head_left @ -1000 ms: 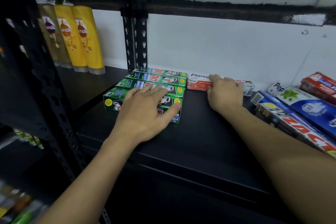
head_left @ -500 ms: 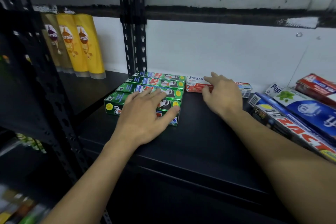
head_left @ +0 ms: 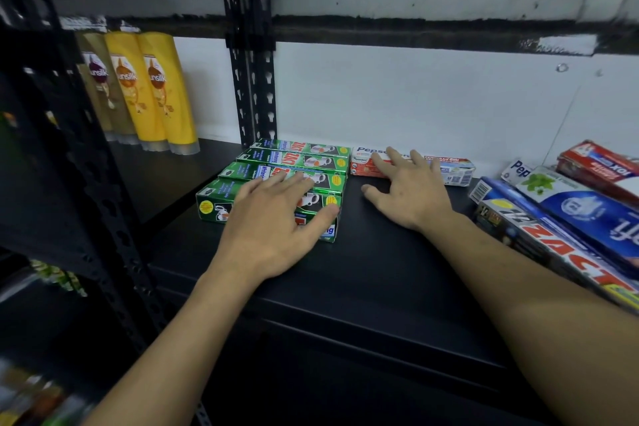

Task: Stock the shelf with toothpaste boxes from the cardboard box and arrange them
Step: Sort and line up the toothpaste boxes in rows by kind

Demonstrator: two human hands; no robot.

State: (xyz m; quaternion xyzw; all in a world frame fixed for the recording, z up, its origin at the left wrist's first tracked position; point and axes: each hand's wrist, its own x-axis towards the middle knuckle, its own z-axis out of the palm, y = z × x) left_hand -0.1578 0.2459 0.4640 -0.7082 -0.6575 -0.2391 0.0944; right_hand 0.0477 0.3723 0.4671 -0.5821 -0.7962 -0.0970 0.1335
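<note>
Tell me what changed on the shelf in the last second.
The right hand has uncurled: its fingers, bent over the Pepsodent box a second ago, now lie straight and spread on top of it. The box has barely shifted, if at all. The left hand stays flat on the green Zact boxes, which have not moved.

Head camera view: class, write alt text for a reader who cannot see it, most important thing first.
A person's left hand lies flat on a row of green toothpaste boxes on a black shelf, while the right hand rests spread fingers on a red-and-white toothpaste box beside them. Yellow shampoo bottles stand at the left.
</note>
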